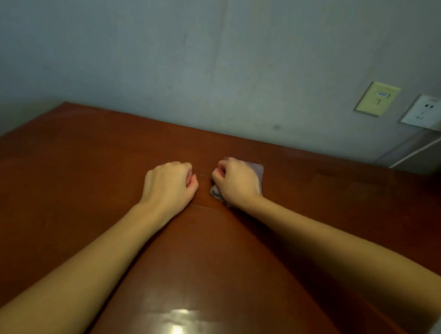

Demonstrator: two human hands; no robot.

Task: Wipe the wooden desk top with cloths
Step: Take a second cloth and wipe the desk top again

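My right hand (pixel 235 180) grips the cloth (pixel 257 170) to press it onto the desk (pixel 76 193); my curled, empty left hand (pixel 169 184) braces just beside.

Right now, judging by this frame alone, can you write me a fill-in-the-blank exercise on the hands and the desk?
1. The right hand grips a crumpled ___ on the wooden desk top.
2. The left hand rests there with its fingers ___.
3. The white wall socket sits to the ___ of the yellowish wall plate.
Missing words: cloth; curled; right.
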